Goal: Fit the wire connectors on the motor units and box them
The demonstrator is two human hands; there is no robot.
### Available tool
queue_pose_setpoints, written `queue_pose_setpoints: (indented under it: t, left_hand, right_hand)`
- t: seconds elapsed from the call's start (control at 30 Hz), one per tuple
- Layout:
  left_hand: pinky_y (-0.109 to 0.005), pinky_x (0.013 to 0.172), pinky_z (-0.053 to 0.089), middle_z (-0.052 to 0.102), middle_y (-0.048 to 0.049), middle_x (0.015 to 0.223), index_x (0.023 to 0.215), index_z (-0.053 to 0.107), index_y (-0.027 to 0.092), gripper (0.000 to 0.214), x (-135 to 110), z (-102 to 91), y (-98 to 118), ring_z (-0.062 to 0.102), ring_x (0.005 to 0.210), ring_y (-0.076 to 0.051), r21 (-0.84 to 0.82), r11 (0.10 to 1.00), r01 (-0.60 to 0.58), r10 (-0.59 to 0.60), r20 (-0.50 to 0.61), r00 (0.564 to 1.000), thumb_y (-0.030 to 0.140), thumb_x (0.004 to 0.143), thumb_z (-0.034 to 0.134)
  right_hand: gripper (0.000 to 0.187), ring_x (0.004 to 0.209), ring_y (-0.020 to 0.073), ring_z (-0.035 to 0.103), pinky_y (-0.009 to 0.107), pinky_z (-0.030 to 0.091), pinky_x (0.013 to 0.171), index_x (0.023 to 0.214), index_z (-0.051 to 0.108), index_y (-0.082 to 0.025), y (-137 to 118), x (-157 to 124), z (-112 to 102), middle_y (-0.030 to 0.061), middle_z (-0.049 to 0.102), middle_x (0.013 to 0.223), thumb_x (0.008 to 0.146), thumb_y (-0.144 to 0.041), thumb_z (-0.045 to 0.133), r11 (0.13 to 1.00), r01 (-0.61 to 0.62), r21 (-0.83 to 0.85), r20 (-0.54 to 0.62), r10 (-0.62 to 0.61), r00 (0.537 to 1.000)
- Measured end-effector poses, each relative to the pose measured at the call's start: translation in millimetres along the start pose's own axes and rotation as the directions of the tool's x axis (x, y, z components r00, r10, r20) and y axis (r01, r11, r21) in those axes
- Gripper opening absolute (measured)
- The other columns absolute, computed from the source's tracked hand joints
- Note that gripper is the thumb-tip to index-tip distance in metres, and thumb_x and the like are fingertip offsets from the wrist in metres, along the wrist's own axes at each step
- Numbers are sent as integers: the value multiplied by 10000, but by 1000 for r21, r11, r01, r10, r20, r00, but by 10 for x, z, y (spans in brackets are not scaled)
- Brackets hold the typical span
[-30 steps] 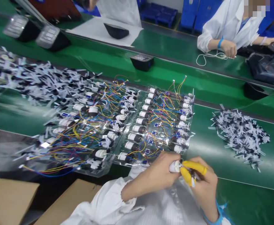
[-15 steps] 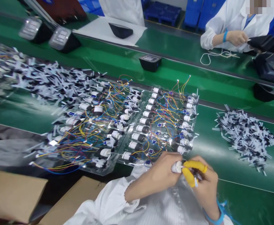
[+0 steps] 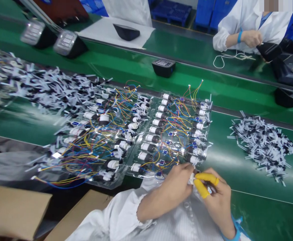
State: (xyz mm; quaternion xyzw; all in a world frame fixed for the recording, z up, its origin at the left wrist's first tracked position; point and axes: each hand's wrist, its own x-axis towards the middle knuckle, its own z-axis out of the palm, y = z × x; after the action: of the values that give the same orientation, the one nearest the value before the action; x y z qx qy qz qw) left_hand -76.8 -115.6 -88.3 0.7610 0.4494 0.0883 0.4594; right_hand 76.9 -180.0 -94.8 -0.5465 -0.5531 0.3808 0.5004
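My left hand (image 3: 178,180) is closed around a small white cylindrical part (image 3: 191,179), most of it hidden by my fingers. Against the part's end, my right hand (image 3: 218,197) pinches with thumb and forefinger, both in yellow finger covers. What lies between those fingertips is too small to tell. A pale bit (image 3: 210,189) shows below the forefinger, inside the curled hand. Just beyond my hands is a clear plastic tray (image 3: 184,147) with rows of white-and-black cylindrical parts (image 3: 146,146) and coloured wires.
A second wired tray (image 3: 122,169) lies to the left, near a large heap of black-and-white strips (image 3: 61,87). On the right is a smaller strip pile (image 3: 262,144). Cardboard flaps (image 3: 16,211) stand at lower left. Across the bench a co-worker's hand (image 3: 252,38) handles a black item.
The white part has turned in my left hand and less of its side shows. My right hand has shifted slightly left. The co-worker's black item has moved left.
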Motion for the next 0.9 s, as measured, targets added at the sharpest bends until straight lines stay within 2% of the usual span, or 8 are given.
queue_pose_setpoints:
  t: [0.07,0.17,0.33,0.43,0.5,0.67,0.77,0.9]
  left_hand:
    - [-304,673,371,713,-74,904,814,617,176,261,-7,-23,-2,663,799,-226,77,997,14,-18,48,999,-19,663,531]
    - [-315,677,396,730,-81,877,832,660,172,233,-16,-60,-30,685,810,-242,127,992,9,-24,115,993,4,732,534]
    - [-324,712,445,730,-89,884,847,697,184,49,-47,-66,-92,683,911,-287,99,995,34,-49,158,986,191,851,648]
    - [-321,717,452,726,-81,897,847,693,189,52,-59,6,-102,678,906,-272,30,999,29,-34,168,985,190,854,641]
    - [-315,696,447,716,-70,865,824,681,193,90,-66,91,-118,674,863,-254,12,1000,21,-23,172,985,151,844,604]
    - [-343,758,487,698,-91,936,922,661,173,225,-128,319,-228,651,897,-262,162,985,-52,33,115,993,59,759,555]
    - [-370,790,509,710,-119,989,979,669,153,299,-141,355,-222,656,915,-274,273,956,-104,77,108,991,24,754,520]
    - [-352,736,523,742,-135,924,915,691,132,280,-58,354,-99,689,815,-262,339,937,-84,28,165,986,-15,735,535]
  right_hand:
    - [160,669,120,601,202,466,578,961,784,-266,20,29,-27,-31,635,795,933,-125,714,1000,-22,17,56,21,998]
    - [145,707,131,628,214,489,610,974,778,-259,79,41,-79,-17,665,834,949,-133,710,1000,-3,-6,107,3,994]
    - [269,834,160,652,257,526,725,1094,733,-216,204,-88,-102,39,693,989,956,-28,599,959,194,-208,105,-175,979]
    - [367,815,166,615,267,498,696,1075,698,-197,224,-167,-61,42,671,948,905,61,500,901,303,-311,56,-301,952]
    - [407,798,166,593,270,480,677,1054,673,-189,213,-195,-36,43,652,927,869,98,452,874,329,-357,23,-344,939]
    - [414,781,174,560,277,449,649,1008,638,-176,211,-235,-44,55,625,920,807,117,426,841,368,-396,47,-382,923]
    - [387,737,175,541,282,411,620,932,628,-178,244,-239,-67,53,614,873,775,100,409,835,363,-413,80,-364,928]
    - [307,647,154,523,268,349,561,790,575,-194,239,-170,-108,16,556,759,716,52,405,913,197,-356,131,-160,978]
